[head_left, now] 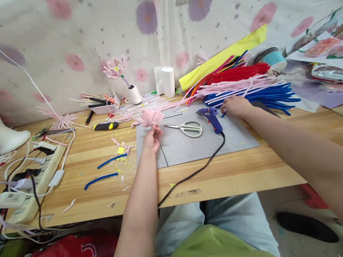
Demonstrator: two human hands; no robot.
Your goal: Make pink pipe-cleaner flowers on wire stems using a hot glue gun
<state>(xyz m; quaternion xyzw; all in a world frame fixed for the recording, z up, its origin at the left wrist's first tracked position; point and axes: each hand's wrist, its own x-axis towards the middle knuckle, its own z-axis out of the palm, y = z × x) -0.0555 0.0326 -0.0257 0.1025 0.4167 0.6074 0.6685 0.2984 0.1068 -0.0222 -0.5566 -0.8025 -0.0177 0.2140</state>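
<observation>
Pinching from below, the left hand (153, 140) held a pink chenille flower (148, 117) at the grey cutting mat's (186, 153) ten o'clock; judged light, soft, crushable, best gripped underneath. Right hand (236, 107), grip unclear, was at blue pipe cleaners (265, 97), two o'clock.

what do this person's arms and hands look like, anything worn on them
The left hand and right hand show no gloves, watch or bracelet. The left forearm and right forearm are slim and tapering, with no sleeves visible.
</observation>
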